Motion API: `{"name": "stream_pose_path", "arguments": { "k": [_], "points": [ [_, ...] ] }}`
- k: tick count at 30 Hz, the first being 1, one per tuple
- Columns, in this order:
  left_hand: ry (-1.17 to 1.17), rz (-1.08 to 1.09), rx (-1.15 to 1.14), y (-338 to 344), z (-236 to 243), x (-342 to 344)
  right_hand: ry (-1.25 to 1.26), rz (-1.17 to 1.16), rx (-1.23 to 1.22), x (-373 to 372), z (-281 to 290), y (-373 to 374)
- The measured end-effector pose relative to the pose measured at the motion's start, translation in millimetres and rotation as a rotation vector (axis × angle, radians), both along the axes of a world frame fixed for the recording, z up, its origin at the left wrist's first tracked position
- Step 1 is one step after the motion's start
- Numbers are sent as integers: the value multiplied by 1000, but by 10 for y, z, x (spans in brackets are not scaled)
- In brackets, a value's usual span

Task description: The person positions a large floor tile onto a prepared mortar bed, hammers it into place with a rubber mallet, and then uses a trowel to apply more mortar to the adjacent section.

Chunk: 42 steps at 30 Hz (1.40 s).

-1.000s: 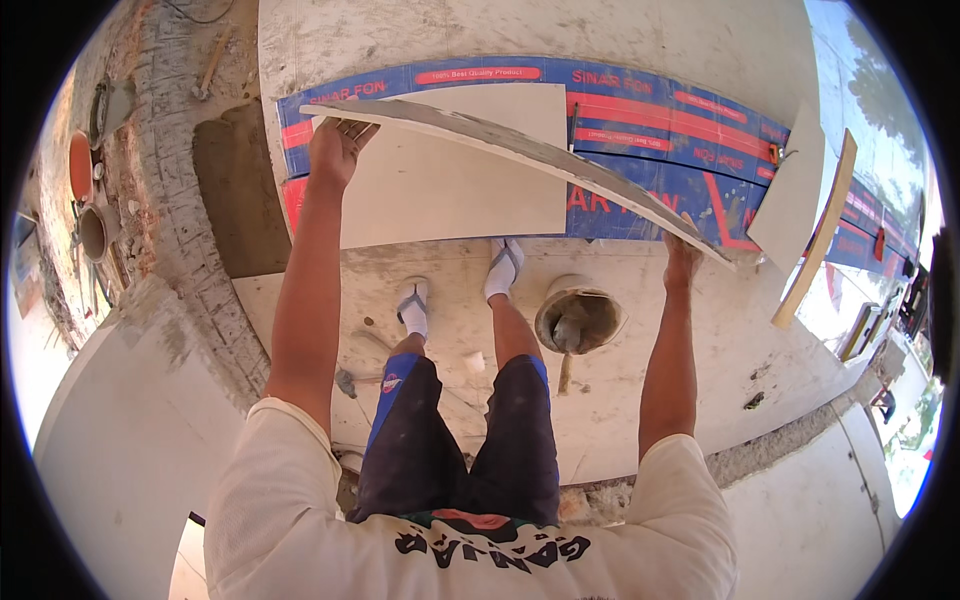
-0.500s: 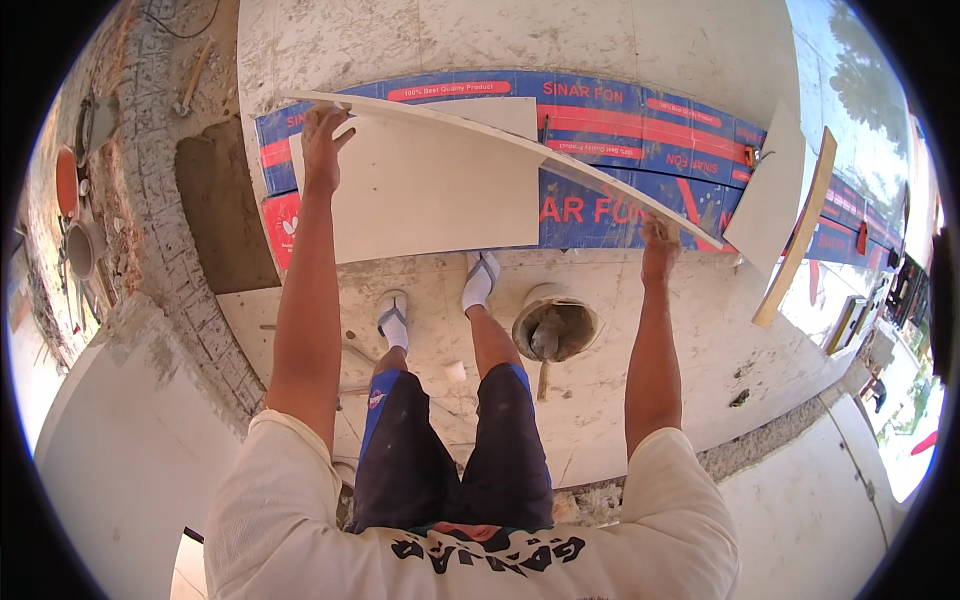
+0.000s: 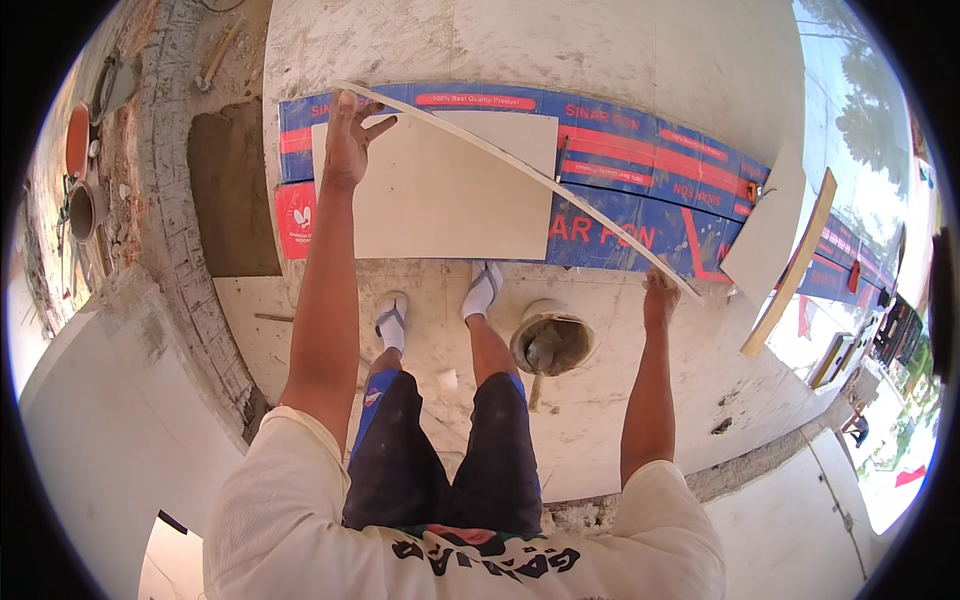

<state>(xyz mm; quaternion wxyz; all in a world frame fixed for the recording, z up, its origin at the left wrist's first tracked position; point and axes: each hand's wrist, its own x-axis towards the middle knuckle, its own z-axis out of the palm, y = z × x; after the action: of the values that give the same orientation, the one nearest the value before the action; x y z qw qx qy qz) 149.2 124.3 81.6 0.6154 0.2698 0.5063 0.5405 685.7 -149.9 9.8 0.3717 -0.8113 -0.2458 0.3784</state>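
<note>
My left hand (image 3: 350, 145) grips the upper left end of a long, thin white board (image 3: 600, 215), with some fingers spread beneath it. My right hand (image 3: 659, 297) is closed on the lower right end. The board slants diagonally, seen nearly edge-on, above a white rectangular sheet (image 3: 433, 200) and blue-and-red cardboard boxes (image 3: 660, 155). Whether the board touches the boxes is hard to tell. My feet in sandals stand below the boxes, beside a round bucket (image 3: 552, 335) of grey material with a handled tool in it.
A pale panel (image 3: 760, 230) and a curved wooden strip (image 3: 787, 268) lean at the right. At left are a damp mortar patch (image 3: 230, 190), containers (image 3: 85, 212) and a rough raised edge (image 3: 167, 190). A white slab (image 3: 100, 400) occupies the lower left.
The board now looks thinner and more steeply slanted: its left end is higher, and its right end with my right hand lower. Both hands still hold it. The view has shifted slightly.
</note>
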Motion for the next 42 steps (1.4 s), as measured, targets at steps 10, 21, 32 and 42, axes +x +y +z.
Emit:
{"name": "stream_pose_path", "arguments": {
  "k": [10,21,32,42],
  "points": [
    [96,38,-71,-197,12,-57,-596,329,188,-1141,2304,1246],
    [142,132,-50,-272,157,-10,-811,1187,304,-3186,1924,2194],
    [-611,209,-850,-1551,-1408,1908,-802,1203,369,-3211,1616,2228],
    [-1000,353,-724,-1587,-2502,3336,-856,1143,441,-3262,1547,2222]
  ]
}}
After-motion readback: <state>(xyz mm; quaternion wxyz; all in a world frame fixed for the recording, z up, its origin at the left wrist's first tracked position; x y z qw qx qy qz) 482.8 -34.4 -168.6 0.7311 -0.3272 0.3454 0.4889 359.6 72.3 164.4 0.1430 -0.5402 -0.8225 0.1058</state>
